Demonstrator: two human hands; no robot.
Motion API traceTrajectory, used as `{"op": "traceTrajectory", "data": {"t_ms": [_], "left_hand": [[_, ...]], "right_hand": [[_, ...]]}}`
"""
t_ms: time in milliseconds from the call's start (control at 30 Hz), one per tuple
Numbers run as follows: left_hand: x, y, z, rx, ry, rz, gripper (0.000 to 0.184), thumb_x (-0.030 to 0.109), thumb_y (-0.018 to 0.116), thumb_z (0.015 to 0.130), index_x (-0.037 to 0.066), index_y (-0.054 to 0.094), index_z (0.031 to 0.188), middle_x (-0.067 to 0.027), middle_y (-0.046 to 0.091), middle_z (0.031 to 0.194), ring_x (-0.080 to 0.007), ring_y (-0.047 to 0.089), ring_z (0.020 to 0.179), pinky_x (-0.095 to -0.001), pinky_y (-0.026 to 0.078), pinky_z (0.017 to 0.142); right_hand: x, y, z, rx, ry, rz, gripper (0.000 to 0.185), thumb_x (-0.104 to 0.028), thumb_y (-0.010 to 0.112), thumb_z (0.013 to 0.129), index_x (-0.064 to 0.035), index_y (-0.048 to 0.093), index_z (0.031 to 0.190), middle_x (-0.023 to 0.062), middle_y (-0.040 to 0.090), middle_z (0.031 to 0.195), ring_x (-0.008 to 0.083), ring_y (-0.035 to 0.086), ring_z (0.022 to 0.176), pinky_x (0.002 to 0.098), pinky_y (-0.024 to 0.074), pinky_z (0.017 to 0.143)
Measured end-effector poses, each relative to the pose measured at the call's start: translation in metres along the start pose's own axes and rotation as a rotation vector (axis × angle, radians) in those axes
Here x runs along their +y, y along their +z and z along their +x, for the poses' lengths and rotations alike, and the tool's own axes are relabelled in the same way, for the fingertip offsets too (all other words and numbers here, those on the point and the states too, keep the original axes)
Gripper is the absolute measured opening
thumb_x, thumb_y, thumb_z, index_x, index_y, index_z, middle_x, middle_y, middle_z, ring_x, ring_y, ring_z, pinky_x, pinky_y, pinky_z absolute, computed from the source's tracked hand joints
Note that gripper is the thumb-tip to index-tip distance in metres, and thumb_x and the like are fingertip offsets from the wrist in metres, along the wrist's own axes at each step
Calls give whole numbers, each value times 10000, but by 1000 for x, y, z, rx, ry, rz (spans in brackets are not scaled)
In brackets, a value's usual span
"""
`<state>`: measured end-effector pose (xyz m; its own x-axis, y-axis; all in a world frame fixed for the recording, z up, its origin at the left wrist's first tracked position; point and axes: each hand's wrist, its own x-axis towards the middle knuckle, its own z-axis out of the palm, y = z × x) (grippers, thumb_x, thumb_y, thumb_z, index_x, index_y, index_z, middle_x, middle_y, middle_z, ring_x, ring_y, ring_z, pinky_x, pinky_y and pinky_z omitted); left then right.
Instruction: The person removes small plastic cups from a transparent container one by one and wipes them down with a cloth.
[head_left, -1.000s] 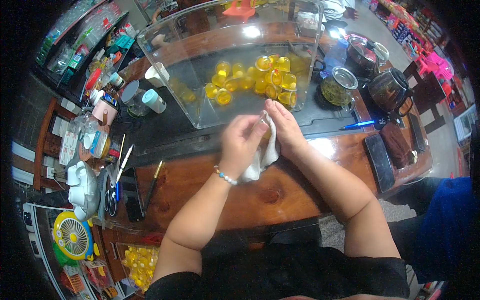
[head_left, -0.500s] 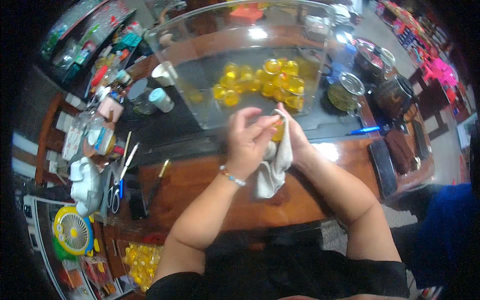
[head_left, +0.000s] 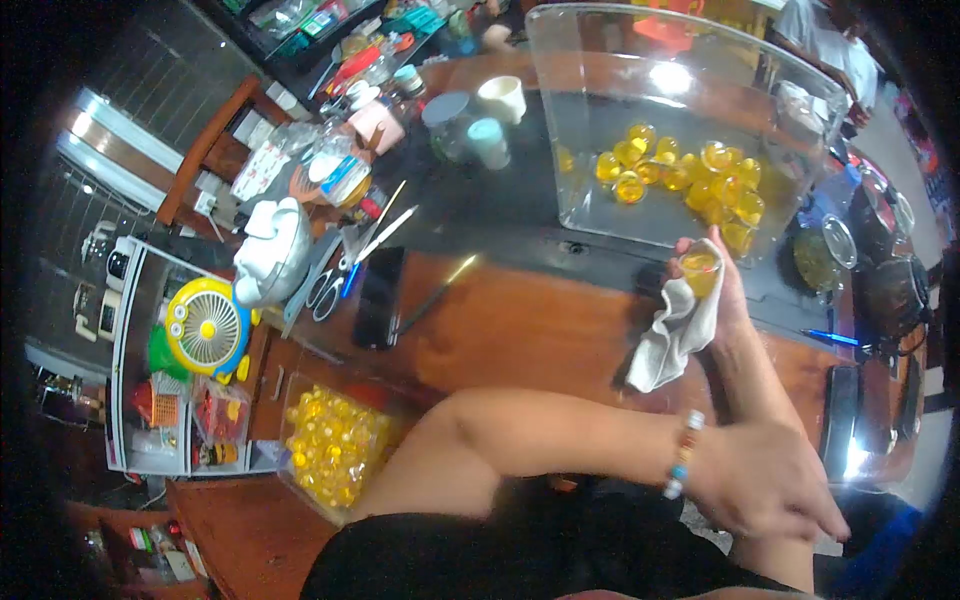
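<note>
My right hand (head_left: 733,300) is closed around a see-through yellow ball (head_left: 702,266) and a whitish cloth (head_left: 672,340), which hangs down from the fingers. Part of the ball shows above the cloth, with a small orange-red spot on it. My left hand (head_left: 765,482), with a beaded bracelet at the wrist, reaches across over my right forearm. It is somewhat blurred; its visible fingers are stretched out and hold nothing I can see. Beyond my right hand, several similar yellow balls (head_left: 722,190) lie in a large clear box (head_left: 585,205).
At lower left is a clear bin (head_left: 292,480) full of yellow balls. Scissors (head_left: 325,297), a dark phone (head_left: 380,300), a pen (head_left: 437,293) and a yellow fan (head_left: 208,328) are on the left. A blue pen (head_left: 832,337) lies right. Another person (head_left: 825,45) stands at top right.
My left hand has left the ball and cloth and swung down to the right, over my right forearm. My right hand keeps hold of both. The view has turned to the left.
</note>
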<state>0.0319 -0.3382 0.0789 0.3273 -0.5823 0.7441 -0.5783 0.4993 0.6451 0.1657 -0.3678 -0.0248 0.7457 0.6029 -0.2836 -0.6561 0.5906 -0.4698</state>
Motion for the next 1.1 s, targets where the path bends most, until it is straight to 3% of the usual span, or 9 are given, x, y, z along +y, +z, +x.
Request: {"op": "traceTrajectory", "data": {"t_ms": [100, 167, 300, 433, 467, 567, 833, 1000, 1100], "left_hand": [[16, 5, 14, -182, -250, -192, 384, 266, 517, 853, 46, 584, 1160, -196, 665, 905, -345, 637, 836, -420, 486, 781], [0, 11, 13, -138, -246, -17, 428, 237, 574, 800, 3, 561, 1158, -211, 638, 914, -355, 623, 833, -426, 477, 783], [-16, -32, -22, 112, -133, 711, 496, 235, 673, 730, 39, 562, 1172, -147, 586, 993, -318, 549, 964, -423, 408, 885], [-16, -87, -56, 296, -418, 1250, 563, 255, 685, 738, 68, 510, 1240, -164, 519, 1108, -334, 463, 1078, -440, 349, 958], [-24, -94, -65, 311, -456, 1271, 575, 258, 680, 752, 67, 489, 1259, -171, 512, 1125, -341, 460, 1084, -442, 346, 964], [-39, -103, -98, 305, -662, 1240, 616, 255, 646, 819, 56, 391, 1343, -194, 472, 1222, -376, 434, 1144, -447, 325, 1007], [-11, -80, -101, 429, -496, 1231, 552, 153, 643, 816, 37, 428, 1311, -209, 480, 1250, -363, 449, 1175, -432, 352, 1009], [57, -68, -132, 534, -481, 1247, 479, 116, 663, 764, 17, 488, 1199, -172, 556, 1104, -325, 555, 1009, -392, 440, 891], [126, -81, -191, 621, -614, 1416, 431, 151, 621, 804, 5, 485, 1186, -138, 566, 1054, -263, 567, 950, -358, 461, 835]], "right_hand": [[-1, -2, -1, -136, 25, -15, 460, -513, 460, 918, -69, 576, 890, 101, 595, 704, 207, 594, 604, 310, 496, 525], [0, 3, -2, 37, -9, -58, 475, -532, 431, 923, -75, 557, 897, 86, 556, 648, 189, 571, 564, 303, 488, 503], [-1, -26, 10, -273, 72, 10, 414, -475, 461, 931, -75, 569, 936, 63, 570, 732, 182, 576, 658, 327, 496, 593], [12, -17, -3, -8, -172, -12, 341, -373, 489, 948, -72, 544, 1097, 50, 590, 922, 187, 584, 844, 318, 495, 780], [7, -19, 1, 4, -194, -237, 308, -344, 471, 959, -80, 550, 1096, 55, 599, 966, 193, 595, 884, 323, 495, 803], [9, -20, 3, -80, -89, -147, 309, -338, 457, 965, -69, 558, 1078, 81, 605, 997, 198, 605, 904, 349, 509, 793], [15, -4, -10, -157, -230, -403, 300, -302, 447, 973, -43, 562, 1072, 83, 600, 1011, 178, 601, 923, 323, 507, 787], [12, 1, -6, -132, -103, -548, 249, -326, 521, 945, -108, 556, 830, -24, 516, 578, 68, 483, 449, 204, 403, 410], [12, 12, -13, -70, -115, -602, 329, -360, 495, 949, -98, 521, 752, -1, 482, 561, 86, 449, 477, 221, 373, 461]]}}
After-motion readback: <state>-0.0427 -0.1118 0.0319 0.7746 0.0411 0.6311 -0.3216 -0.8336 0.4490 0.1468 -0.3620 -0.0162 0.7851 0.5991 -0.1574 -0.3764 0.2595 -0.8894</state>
